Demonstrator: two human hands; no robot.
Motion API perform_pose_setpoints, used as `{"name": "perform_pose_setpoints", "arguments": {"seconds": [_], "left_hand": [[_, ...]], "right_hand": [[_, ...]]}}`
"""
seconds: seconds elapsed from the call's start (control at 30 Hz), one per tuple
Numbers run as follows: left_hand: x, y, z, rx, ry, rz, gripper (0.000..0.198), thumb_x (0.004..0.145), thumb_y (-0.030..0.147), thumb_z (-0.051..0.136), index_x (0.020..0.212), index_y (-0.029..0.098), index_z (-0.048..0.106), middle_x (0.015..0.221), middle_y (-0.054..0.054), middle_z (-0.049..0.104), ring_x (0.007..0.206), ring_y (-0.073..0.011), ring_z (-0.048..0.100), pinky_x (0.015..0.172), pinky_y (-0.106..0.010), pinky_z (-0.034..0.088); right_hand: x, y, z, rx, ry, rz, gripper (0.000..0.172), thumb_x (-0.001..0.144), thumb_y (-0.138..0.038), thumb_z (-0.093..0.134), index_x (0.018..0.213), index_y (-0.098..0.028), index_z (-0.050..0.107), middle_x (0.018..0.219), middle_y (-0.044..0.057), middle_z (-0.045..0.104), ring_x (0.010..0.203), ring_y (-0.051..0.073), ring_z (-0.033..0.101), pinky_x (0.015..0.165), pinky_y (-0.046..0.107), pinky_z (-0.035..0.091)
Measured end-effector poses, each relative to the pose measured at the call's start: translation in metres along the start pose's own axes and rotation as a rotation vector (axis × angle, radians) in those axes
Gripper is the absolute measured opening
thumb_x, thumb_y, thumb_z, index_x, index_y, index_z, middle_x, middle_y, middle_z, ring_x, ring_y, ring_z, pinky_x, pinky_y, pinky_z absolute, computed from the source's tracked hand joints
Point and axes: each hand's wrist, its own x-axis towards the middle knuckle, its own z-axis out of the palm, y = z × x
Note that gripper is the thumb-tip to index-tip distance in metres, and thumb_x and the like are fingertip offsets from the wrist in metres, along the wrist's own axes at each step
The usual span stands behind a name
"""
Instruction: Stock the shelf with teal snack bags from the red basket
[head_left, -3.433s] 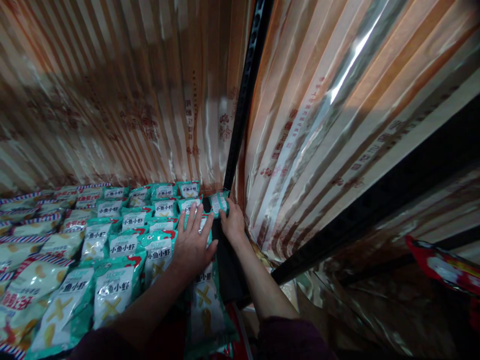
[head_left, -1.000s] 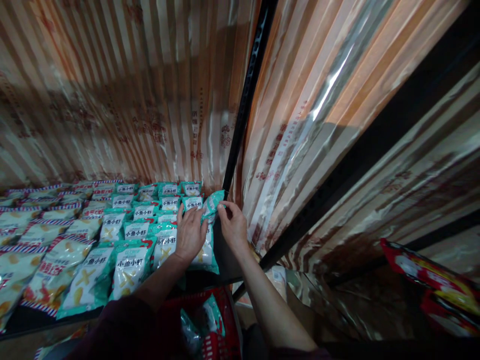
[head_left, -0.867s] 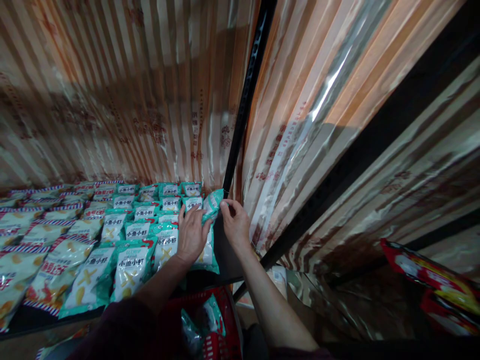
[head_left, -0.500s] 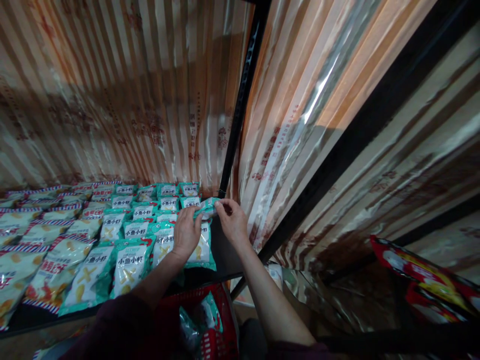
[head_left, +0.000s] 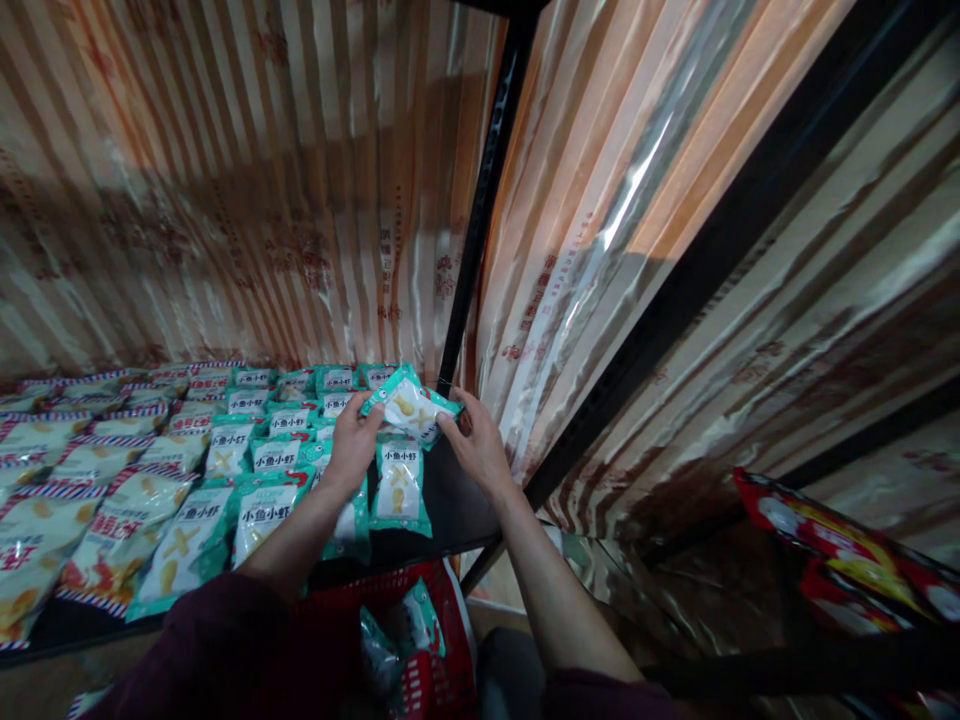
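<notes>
Between my two hands a small teal-and-white snack bag (head_left: 409,405) is held above the right end of the shelf, its printed front tilted up towards me. My left hand (head_left: 357,432) pinches its left end, and my right hand (head_left: 474,436) grips the right end, thumb on the front. Just below lies another bag of the same kind (head_left: 400,482), flat on the black shelf (head_left: 457,500). Rows of matching teal bags (head_left: 271,458) stretch to the left, partly hidden by my left forearm.
Cream bags with striped edges (head_left: 112,530) fill the shelf's left side. A red basket (head_left: 459,610) holding some teal bags stands below the shelf edge. A black upright post (head_left: 480,220) rises behind my hands. Red packets (head_left: 840,540) lie at the lower right.
The bag in my hands has been turned so that its printed front shows, and it is lifted slightly. My hands have moved a little apart, the left one shifting left.
</notes>
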Motion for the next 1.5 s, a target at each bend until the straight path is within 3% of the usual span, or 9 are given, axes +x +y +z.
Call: {"name": "perform_pose_setpoints", "arguments": {"seconds": [0.2, 0.3, 0.47, 0.8, 0.9, 1.0, 1.1, 1.17, 1.5], "left_hand": [[-0.017, 0.01, -0.001, -0.336, 0.052, -0.221, 0.013, 0.073, 0.018, 0.062, 0.083, 0.017, 0.054, 0.078, -0.001, 0.068, 0.071, -0.0127, 0.066, 0.076, -0.031, 0.055], [-0.032, 0.012, -0.004, -0.503, 0.097, -0.364, 0.014, 0.076, 0.008, 0.058, 0.082, 0.017, 0.05, 0.077, -0.003, 0.068, 0.073, -0.0138, 0.068, 0.082, -0.036, 0.056], [-0.059, 0.009, -0.012, -0.578, 0.111, -0.452, 0.015, 0.079, 0.005, 0.056, 0.079, 0.018, 0.049, 0.08, -0.003, 0.067, 0.078, -0.0147, 0.069, 0.088, -0.037, 0.055], [-0.127, -0.019, -0.029, -0.454, -0.062, -0.527, 0.017, 0.066, 0.02, 0.066, 0.079, 0.018, 0.056, 0.088, -0.005, 0.07, 0.086, -0.0246, 0.07, 0.089, -0.046, 0.054], [-0.14, -0.03, -0.038, -0.171, 0.06, -0.397, 0.029, 0.07, 0.03, 0.064, 0.094, 0.016, 0.056, 0.094, -0.009, 0.067, 0.091, -0.0259, 0.068, 0.088, -0.047, 0.053], [-0.146, -0.026, -0.045, 0.299, 0.167, 0.008, 0.043, 0.077, 0.028, 0.056, 0.118, 0.016, 0.05, 0.122, -0.016, 0.057, 0.114, -0.0278, 0.056, 0.099, -0.049, 0.045], [-0.15, -0.016, -0.045, 0.728, 0.023, 0.501, 0.048, 0.08, 0.022, 0.055, 0.127, 0.019, 0.048, 0.141, -0.015, 0.043, 0.135, -0.0299, 0.035, 0.109, -0.052, 0.031], [-0.151, -0.013, -0.041, 0.905, -0.065, 0.658, 0.053, 0.08, 0.02, 0.056, 0.132, 0.019, 0.045, 0.146, -0.016, 0.037, 0.139, -0.0322, 0.027, 0.109, -0.054, 0.03], [-0.149, -0.023, -0.034, 0.961, -0.015, 0.69, 0.052, 0.084, 0.015, 0.048, 0.136, 0.019, 0.043, 0.144, -0.018, 0.039, 0.135, -0.0313, 0.034, 0.105, -0.052, 0.034]], "right_hand": [[-0.009, -0.008, 0.003, 0.474, 0.022, 0.288, 0.076, 0.074, -0.05, 0.064, 0.138, -0.02, 0.037, 0.11, 0.009, 0.066, 0.088, 0.019, 0.066, 0.079, 0.033, 0.054], [-0.017, -0.011, 0.004, 0.597, -0.017, 0.357, 0.067, 0.071, -0.051, 0.065, 0.128, -0.019, 0.049, 0.092, 0.005, 0.071, 0.08, 0.017, 0.066, 0.073, 0.03, 0.054], [-0.028, -0.019, 0.0, 0.473, -0.074, 0.334, 0.039, 0.076, -0.052, 0.058, 0.091, -0.018, 0.068, 0.081, 0.002, 0.071, 0.075, 0.018, 0.063, 0.07, 0.03, 0.052], [-0.04, -0.028, 0.004, 0.269, 0.03, 0.332, 0.04, 0.077, -0.049, 0.052, 0.087, -0.016, 0.071, 0.075, 0.002, 0.071, 0.068, 0.018, 0.06, 0.059, 0.026, 0.047], [-0.047, -0.033, 0.004, 0.112, 0.042, 0.273, 0.039, 0.081, -0.047, 0.049, 0.086, -0.017, 0.072, 0.076, 0.003, 0.071, 0.07, 0.019, 0.062, 0.063, 0.027, 0.047], [-0.051, -0.041, 0.003, -0.053, 0.031, 0.224, 0.036, 0.083, -0.045, 0.047, 0.087, -0.019, 0.072, 0.08, 0.004, 0.073, 0.073, 0.02, 0.064, 0.068, 0.029, 0.047], [-0.052, -0.052, 0.002, -0.156, 0.014, 0.193, 0.035, 0.085, -0.043, 0.046, 0.087, -0.022, 0.073, 0.08, 0.004, 0.073, 0.074, 0.021, 0.066, 0.069, 0.029, 0.047], [-0.052, -0.06, 0.002, -0.179, 0.014, 0.172, 0.033, 0.086, -0.043, 0.046, 0.085, -0.023, 0.073, 0.081, 0.004, 0.074, 0.075, 0.022, 0.067, 0.07, 0.029, 0.047], [-0.053, -0.082, -0.015, -0.15, -0.022, 0.155, 0.041, 0.088, -0.047, 0.043, 0.073, -0.021, 0.071, 0.067, 0.001, 0.068, 0.066, 0.018, 0.063, 0.062, 0.025, 0.042]]}}
